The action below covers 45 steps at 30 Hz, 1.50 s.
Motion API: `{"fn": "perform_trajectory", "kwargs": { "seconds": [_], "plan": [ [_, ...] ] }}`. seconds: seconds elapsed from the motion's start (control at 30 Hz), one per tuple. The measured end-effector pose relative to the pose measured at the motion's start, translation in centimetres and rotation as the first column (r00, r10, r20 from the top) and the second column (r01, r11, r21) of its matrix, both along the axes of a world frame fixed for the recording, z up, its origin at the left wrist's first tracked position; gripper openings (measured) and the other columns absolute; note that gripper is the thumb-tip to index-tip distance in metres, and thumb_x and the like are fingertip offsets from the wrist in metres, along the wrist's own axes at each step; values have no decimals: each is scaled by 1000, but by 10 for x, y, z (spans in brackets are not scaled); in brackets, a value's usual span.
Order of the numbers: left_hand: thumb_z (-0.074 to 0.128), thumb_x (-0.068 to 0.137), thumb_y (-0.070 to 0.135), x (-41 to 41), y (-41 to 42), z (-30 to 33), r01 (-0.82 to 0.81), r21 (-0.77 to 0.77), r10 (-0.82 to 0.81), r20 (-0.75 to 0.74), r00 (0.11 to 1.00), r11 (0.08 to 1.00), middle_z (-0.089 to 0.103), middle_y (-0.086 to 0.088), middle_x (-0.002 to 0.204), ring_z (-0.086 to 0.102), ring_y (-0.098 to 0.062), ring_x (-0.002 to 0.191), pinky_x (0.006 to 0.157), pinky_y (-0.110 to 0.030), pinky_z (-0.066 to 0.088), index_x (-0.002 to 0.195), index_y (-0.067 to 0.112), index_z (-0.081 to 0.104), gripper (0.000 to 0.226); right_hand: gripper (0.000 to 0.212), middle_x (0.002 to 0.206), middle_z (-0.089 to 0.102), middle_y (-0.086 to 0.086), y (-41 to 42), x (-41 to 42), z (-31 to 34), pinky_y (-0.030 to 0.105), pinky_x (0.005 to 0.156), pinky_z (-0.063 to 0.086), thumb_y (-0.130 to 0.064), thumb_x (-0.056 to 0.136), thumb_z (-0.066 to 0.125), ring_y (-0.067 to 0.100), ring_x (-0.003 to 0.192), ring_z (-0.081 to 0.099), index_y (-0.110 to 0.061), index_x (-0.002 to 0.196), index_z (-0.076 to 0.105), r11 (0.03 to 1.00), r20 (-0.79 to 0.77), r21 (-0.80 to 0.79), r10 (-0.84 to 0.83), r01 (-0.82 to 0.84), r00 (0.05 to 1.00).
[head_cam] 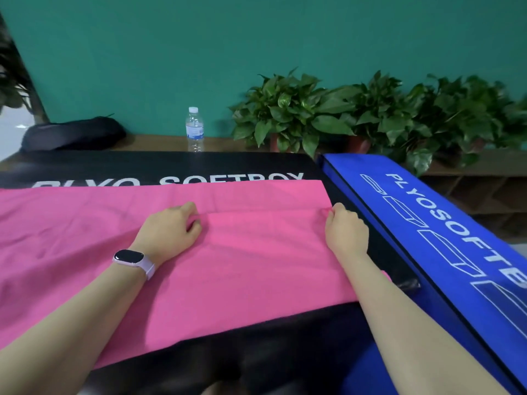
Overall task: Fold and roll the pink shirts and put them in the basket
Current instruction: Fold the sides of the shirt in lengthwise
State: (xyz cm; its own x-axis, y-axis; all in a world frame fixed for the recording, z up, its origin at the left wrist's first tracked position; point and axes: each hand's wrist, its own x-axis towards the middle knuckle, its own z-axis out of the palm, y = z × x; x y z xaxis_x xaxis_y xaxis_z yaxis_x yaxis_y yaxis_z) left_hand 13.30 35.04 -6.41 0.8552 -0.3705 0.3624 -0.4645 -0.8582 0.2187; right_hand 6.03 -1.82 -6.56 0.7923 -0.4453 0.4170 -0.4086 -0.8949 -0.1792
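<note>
A pink shirt (242, 260) lies spread flat across the black soft box (171, 166), reaching from the left edge of view to the box's right side. A fold line runs across it between my hands. My left hand (171, 229), with a watch on the wrist, has its fingers curled on the fold near the middle and pinches the cloth. My right hand (346, 226) pinches the same fold at the shirt's right edge. No basket is in view.
A blue soft box (427, 223) lies along the right, close to my right arm. Behind the black box a wooden ledge (154, 142) carries a water bottle (195, 129), a black bag (74, 135) and several potted plants (299, 109) against a green wall.
</note>
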Motion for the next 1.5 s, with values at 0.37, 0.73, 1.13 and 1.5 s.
{"fn": "perform_trajectory", "kwargs": {
  "seconds": [0.37,0.73,1.13,1.5],
  "plan": [
    [45,99,31,-37,4,2,36,-36,-36,-1,999,999,66,-3,84,62,-35,78,62,-37,41,92,19,49,15,21,93,63,7,15,-54,6,41,68,52,-21,106,42,27,79,63,-7,102,58,998,65,-51,52,-48,997],
    [27,104,43,-8,6,23,16,116,-4,-102,995,993,60,1,81,59,-30,76,63,-38,39,87,22,35,29,22,95,56,13,0,28,70,39,68,34,-27,107,33,33,82,47,-11,98,43,902,218,421,5,-98,976],
    [36,99,32,140,-20,30,-141,255,224,-332,916,957,66,-3,118,60,-29,111,94,-38,48,109,26,68,34,15,100,66,6,-8,120,6,41,75,49,-16,102,44,32,90,65,-15,99,59,984,55,172,36,-45,998],
    [38,99,40,166,-10,35,-94,151,134,-280,951,984,64,1,89,60,-27,86,71,-36,41,78,24,56,32,16,96,62,1,-27,135,-8,41,72,50,-26,103,50,24,82,59,-19,101,63,969,143,219,83,-113,986]
  ]
}}
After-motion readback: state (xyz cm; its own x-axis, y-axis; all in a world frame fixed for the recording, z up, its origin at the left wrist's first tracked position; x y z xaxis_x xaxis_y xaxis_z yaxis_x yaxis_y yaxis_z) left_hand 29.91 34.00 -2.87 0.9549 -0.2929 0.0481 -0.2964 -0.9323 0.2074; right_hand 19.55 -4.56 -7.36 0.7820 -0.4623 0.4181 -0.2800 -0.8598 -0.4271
